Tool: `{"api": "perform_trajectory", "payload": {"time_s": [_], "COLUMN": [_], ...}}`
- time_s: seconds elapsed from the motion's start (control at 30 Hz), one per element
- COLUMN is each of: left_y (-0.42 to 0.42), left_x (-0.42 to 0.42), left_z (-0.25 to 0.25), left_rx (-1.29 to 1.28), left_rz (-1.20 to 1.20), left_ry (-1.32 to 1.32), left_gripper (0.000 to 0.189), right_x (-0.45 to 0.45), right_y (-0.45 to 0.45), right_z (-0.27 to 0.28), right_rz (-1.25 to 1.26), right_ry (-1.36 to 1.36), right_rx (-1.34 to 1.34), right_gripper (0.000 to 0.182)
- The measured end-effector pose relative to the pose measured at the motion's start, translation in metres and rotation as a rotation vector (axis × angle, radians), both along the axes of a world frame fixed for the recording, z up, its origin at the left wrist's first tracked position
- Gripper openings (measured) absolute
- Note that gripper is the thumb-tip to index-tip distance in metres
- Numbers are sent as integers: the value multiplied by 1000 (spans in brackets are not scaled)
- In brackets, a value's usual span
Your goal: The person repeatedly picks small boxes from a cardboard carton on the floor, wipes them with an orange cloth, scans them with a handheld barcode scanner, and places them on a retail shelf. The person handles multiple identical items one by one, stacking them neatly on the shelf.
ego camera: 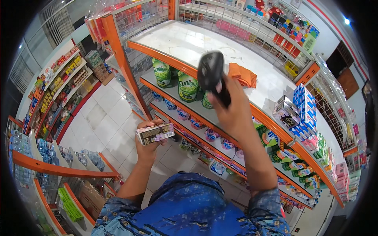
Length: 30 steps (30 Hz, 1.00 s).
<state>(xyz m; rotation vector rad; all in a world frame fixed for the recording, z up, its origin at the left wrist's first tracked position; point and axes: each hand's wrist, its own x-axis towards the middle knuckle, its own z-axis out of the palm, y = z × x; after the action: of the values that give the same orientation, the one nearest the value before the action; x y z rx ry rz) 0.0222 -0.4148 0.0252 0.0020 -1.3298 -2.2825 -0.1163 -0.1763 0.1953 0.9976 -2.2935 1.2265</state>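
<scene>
My left hand (146,150) grips a small carton (156,134) in front of my body, with its dark printed side and a barcode facing up. Raised over the front edge of the shelf unit, my right hand (237,116) holds a black handheld barcode scanner (211,70) by its handle; the scanner's head is blurred. Just behind it, a folded orange cloth (242,75) lies on the white top shelf (183,38). Farther right on that shelf, a dark GIV box (286,111) stands beside stacked blue-and-white cartons (305,109).
Green Sunlight pouches (189,87) stand on the shelf below, with more packets on lower tiers. Wire mesh panels (248,32) back the unit. An orange upright (127,65) rises at its left end. Bottled water (48,150) fills a rack at lower left, beyond the tiled floor (103,118).
</scene>
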Motion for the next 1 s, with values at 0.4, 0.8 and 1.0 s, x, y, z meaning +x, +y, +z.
{"api": "perform_trajectory", "payload": {"time_s": [0.4, 0.8, 1.0], "left_y": [3, 5, 33], "left_x": [28, -14, -69], "left_z": [24, 52, 116], "left_rx": [354, 26, -498], "left_rz": [-445, -474, -656], "left_ry": [-2, -138, 43], "left_gripper": [77, 87, 84], "right_x": [-160, -98, -13], "right_y": [-92, -75, 30], "right_z": [-47, 11, 97], "right_rz": [-495, -276, 208], "right_ry": [225, 248, -143], "right_rx": [583, 465, 791], "right_gripper": [46, 76, 73]}}
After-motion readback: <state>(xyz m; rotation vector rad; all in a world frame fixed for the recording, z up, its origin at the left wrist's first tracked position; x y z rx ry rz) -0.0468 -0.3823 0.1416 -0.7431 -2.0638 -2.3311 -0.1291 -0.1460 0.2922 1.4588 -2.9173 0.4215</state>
